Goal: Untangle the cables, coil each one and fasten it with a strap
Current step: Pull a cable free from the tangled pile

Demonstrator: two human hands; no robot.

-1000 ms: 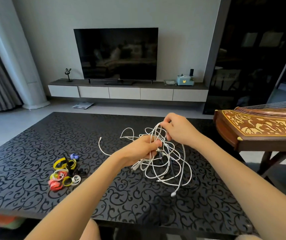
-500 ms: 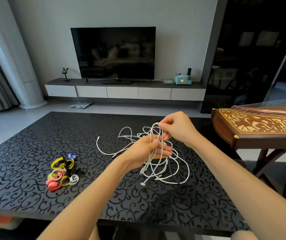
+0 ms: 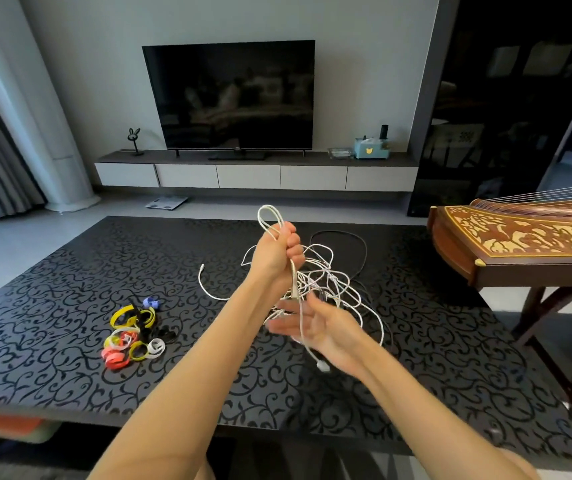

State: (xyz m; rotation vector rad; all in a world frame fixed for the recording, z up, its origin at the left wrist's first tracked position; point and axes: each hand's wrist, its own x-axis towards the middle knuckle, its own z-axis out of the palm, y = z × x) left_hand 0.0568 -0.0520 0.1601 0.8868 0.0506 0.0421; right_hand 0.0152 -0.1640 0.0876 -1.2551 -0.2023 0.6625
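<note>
Raised, left grip (image 3: 276,252) holds looped white cables (image 3: 324,280), seemingly tangled.

Right hand (image 3: 315,327) motion-blurred, zither (image 3: 520,237) cut by right edge, cable tangle (image 3: 334,278) partly behind left hand (image 3: 276,252)

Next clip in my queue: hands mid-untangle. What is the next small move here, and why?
Probably: close the right hand on the white cable hanging from the left hand and draw its plug clear of the tangle. The left hand grips a raised loop of it. The right lies open with the strand crossing it, and the plug dangles free below.
</note>
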